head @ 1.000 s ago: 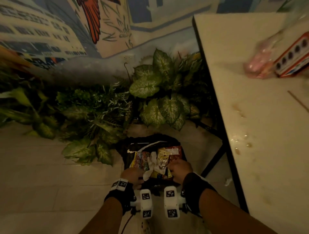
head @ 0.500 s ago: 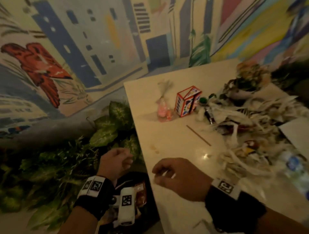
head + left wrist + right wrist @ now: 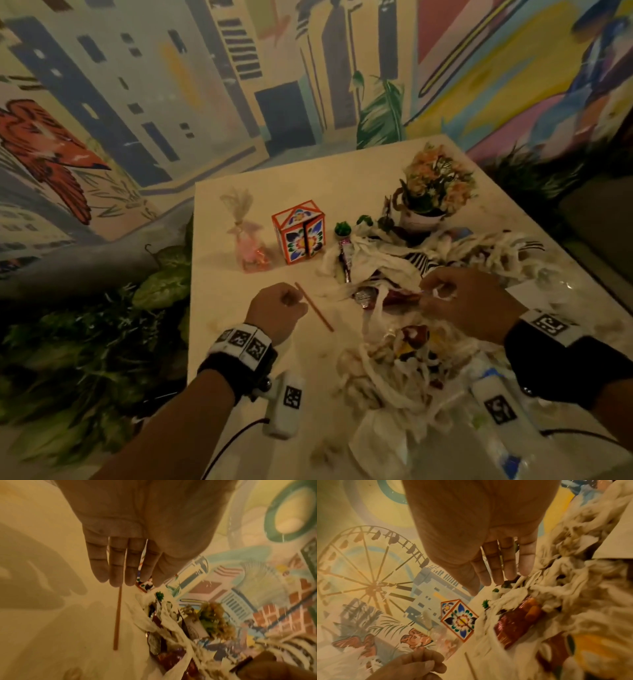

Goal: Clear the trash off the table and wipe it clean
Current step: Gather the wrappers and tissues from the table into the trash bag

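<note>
1. Head view: both hands hovered over the tabletop (image 3: 219, 212). Left hand (image 3: 276, 312) sat over bare surface just beside the thin wooden stick (image 3: 314, 306); right hand (image 3: 469, 301) sat over the trash pile (image 3: 404, 363) of shredded paper and wrappers.
2. Left grip: fingers loosely curled, holding nothing. In the left wrist view the fingertips (image 3: 116, 580) overlapped the stick's near end; contact could not be confirmed.
3. Right grip: fingers relaxed and slightly bent over the paper shreds. A white scrap showed at the fingers in the head view; whether it was pinched, cannot tell.
4. Key relation: the stick's long axis ran diagonally, far end toward the patterned box (image 3: 298, 236), near end toward the person. It lay immediately to the right of the left hand, between the two hands, with the left clearly nearer.
5. Judgement: the stick suits a left-hand pinch; the pile lies directly under the right hand.
</note>
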Motion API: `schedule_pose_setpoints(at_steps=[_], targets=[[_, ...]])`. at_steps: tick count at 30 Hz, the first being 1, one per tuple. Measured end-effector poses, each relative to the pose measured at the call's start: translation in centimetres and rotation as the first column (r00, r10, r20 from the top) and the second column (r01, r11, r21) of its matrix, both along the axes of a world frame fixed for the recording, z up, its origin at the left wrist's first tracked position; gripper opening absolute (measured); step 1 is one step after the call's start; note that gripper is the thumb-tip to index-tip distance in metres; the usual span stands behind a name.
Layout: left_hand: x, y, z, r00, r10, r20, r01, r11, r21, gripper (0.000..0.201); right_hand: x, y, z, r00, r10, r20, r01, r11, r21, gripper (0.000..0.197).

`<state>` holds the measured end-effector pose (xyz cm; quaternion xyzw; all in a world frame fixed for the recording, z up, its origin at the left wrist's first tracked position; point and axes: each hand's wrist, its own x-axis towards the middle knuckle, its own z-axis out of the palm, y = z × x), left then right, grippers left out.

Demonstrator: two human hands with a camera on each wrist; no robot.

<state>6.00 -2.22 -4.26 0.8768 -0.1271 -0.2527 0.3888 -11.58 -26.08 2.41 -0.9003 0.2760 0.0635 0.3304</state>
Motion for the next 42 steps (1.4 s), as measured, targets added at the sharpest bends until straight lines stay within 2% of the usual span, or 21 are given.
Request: schedule_pose_setpoints(at_steps=[2, 4, 9, 12, 14, 18, 20, 22, 26, 29, 33, 35, 38, 40, 42], targets=[[-0.1, -2.7, -0.3, 0.995, -0.077, 0.067, 0.070, 0.994, 0.088, 0.015, -0.4, -1.5, -0.6, 1.000, -0.009, -0.003, 0.009, 1.000, -0.008, 0.018], [-0.1, -5.6, -0.7, 0.986, -0.128, 0.105, 0.110, 0.981, 0.162, 0.031, -0.8, -2.3, -0.6, 0.999, -0.014, -0.034, 0.013, 1.000, -0.013, 0.020], [0.3, -12.0, -1.1, 0.974, -0.135, 0.181, 0.091, 0.968, 0.232, 0.063, -1.3, -4.6, -1.3, 0.995, -0.032, -0.092, 0.021, 0.993, -0.114, 0.038], [0.6, -14.8, -1.8, 0.981, -0.152, 0.118, 0.103, 0.934, 0.343, 0.089, -0.9, -6.1, -1.8, 0.999, -0.029, -0.034, 0.023, 0.985, -0.169, 0.052], [0.5, -16.3, -1.9, 0.981, -0.185, 0.055, 0.146, 0.898, 0.415, 0.102, -0.4, -7.0, -2.4, 0.998, -0.001, -0.057, -0.012, 0.977, -0.213, 0.063], [-0.3, -18.8, -1.4, 0.948, -0.315, -0.045, 0.299, 0.831, 0.468, 0.119, 0.9, -8.2, -5.1, 0.945, 0.036, -0.326, -0.139, 0.944, -0.298, 0.102], [-0.7, -19.0, -2.4, 0.923, -0.381, -0.063, 0.353, 0.769, 0.533, 0.117, 1.4, -8.4, -6.4, 0.925, 0.057, -0.375, -0.181, 0.935, -0.305, 0.112], [-1.0, -18.7, -3.5, 0.898, -0.441, -0.016, 0.361, 0.714, 0.600, 0.103, 2.1, -8.3, -7.2, 0.919, 0.070, -0.387, -0.204, 0.926, -0.317, 0.112], [-1.0, -17.3, -3.5, 0.931, -0.357, 0.074, 0.257, 0.787, 0.561, 0.064, 3.4, -7.4, -7.9, 0.904, 0.123, -0.409, -0.243, 0.936, -0.255, 0.105], [-0.5, -16.2, -3.4, 0.956, -0.282, 0.083, 0.190, 0.808, 0.558, 0.047, 4.4, -6.7, -8.1, 0.894, 0.138, -0.426, -0.244, 0.948, -0.206, 0.085], [-0.6, -15.4, -4.0, 0.985, -0.168, 0.043, 0.134, 0.893, 0.430, 0.040, 5.0, -6.3, -7.5, 0.891, 0.137, -0.433, -0.227, 0.960, -0.163, 0.076], [-0.8, -15.3, -4.1, 0.986, -0.148, 0.083, 0.111, 0.933, 0.341, 0.030, 5.1, -6.3, -7.3, 0.903, 0.125, -0.410, -0.194, 0.972, -0.131, 0.067], [-1.1, -14.6, -3.4, 0.973, -0.158, 0.169, 0.115, 0.964, 0.238, 0.021, 5.0, -6.5, -6.7, 0.955, 0.057, -0.290, -0.092, 0.990, -0.109, 0.047], [-1.3, -14.0, -2.4, 0.963, -0.167, 0.211, 0.129, 0.974, 0.185, 0.021, 4.6, -7.0, -5.8, 0.984, 0.001, -0.180, -0.018, 0.996, -0.091, 0.031], [-1.5, -13.2, -1.4, 0.944, -0.192, 0.269, 0.149, 0.974, 0.173, 0.024, 4.2, -7.4, -4.8, 0.992, -0.047, -0.119, 0.040, 0.997, -0.066, 0.033]])
